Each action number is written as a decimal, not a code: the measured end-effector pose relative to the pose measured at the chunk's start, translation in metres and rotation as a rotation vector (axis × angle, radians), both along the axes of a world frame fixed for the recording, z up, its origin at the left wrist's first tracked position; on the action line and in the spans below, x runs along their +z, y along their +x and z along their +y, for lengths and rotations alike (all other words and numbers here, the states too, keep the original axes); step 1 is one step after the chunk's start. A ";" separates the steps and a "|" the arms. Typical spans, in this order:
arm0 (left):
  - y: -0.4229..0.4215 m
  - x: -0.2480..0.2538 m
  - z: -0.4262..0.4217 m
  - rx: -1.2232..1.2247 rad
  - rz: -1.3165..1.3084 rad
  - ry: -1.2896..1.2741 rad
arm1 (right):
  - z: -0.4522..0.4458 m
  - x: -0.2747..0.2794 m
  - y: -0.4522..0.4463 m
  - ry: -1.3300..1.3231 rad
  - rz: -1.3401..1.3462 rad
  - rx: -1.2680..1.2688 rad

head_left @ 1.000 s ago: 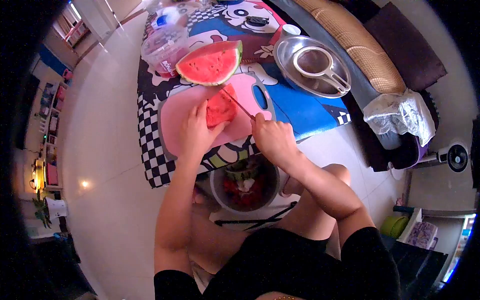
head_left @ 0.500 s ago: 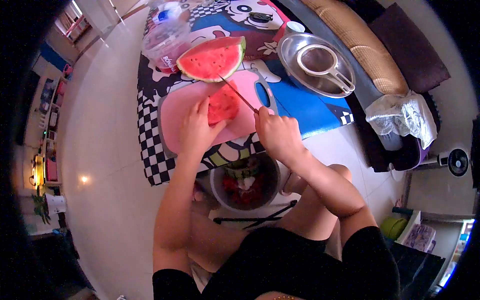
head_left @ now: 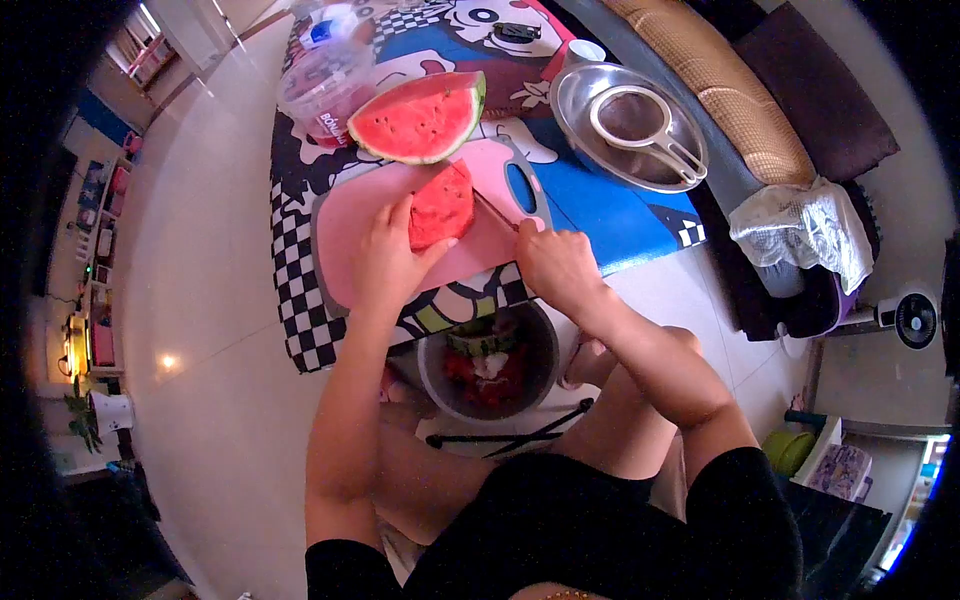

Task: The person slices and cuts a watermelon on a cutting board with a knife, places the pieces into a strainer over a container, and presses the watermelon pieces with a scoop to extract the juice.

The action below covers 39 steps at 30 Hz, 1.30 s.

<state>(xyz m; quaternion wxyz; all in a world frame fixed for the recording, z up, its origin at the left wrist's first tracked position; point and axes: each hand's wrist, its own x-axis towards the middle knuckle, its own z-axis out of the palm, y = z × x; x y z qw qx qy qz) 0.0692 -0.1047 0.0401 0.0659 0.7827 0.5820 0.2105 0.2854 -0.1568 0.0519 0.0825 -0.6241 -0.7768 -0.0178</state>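
A red piece of watermelon flesh (head_left: 441, 208) rests on the pink cutting board (head_left: 350, 235) with grey edges. Around its left and near sides my left hand (head_left: 388, 248) is curled, thumb at the near edge. My right hand (head_left: 560, 262) is closed on the handle of a knife (head_left: 493, 208), whose blade points up and left to the piece's right side. Just beyond the board lies a large watermelon wedge (head_left: 420, 118) with green rind, cut face showing.
A metal bowl (head_left: 572, 105) holding a white-rimmed strainer (head_left: 632, 118) stands at the right. A clear plastic tub (head_left: 325, 95) is at the back left. Below the table edge, a grey bin (head_left: 430, 385) contains rind and red scraps. A sofa runs along the right.
The knife tip first rose off the piece toward the wedge, then came back down to the piece's right side. My left hand stays on the piece, which has turned slightly.
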 end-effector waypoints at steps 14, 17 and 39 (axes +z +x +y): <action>0.000 0.000 0.000 -0.024 -0.004 0.016 | -0.006 0.006 0.001 0.036 0.075 -0.015; -0.002 -0.004 0.001 -0.028 -0.003 0.050 | -0.005 0.004 0.001 0.038 0.075 -0.001; -0.001 -0.004 0.001 -0.016 0.027 0.048 | 0.004 -0.013 0.007 -0.079 0.039 0.036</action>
